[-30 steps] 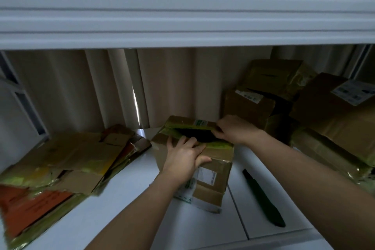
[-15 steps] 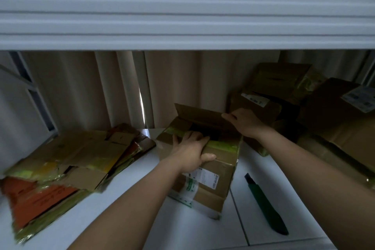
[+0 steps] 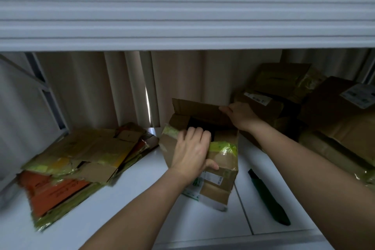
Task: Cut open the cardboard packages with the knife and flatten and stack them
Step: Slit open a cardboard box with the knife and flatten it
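On a white shelf (image 3: 125, 205), a person's left hand (image 3: 190, 154) grips the near top edge of a taped box (image 3: 221, 160), fingers curled into its opening, while the right hand (image 3: 240, 114) pinches the raised far flap (image 3: 198, 107). Just right of the box lies a green knife (image 3: 267, 197). Flattened cardboard (image 3: 81, 158) is stacked at left; unopened packages (image 3: 328, 107) sit at right.

A white surface (image 3: 125, 205) is seen below a white ribbed shelf edge (image 3: 182, 22). Behind it, beige curtains (image 3: 97, 87) are hung, and a thin strip of daylight (image 3: 148, 105) is let through.
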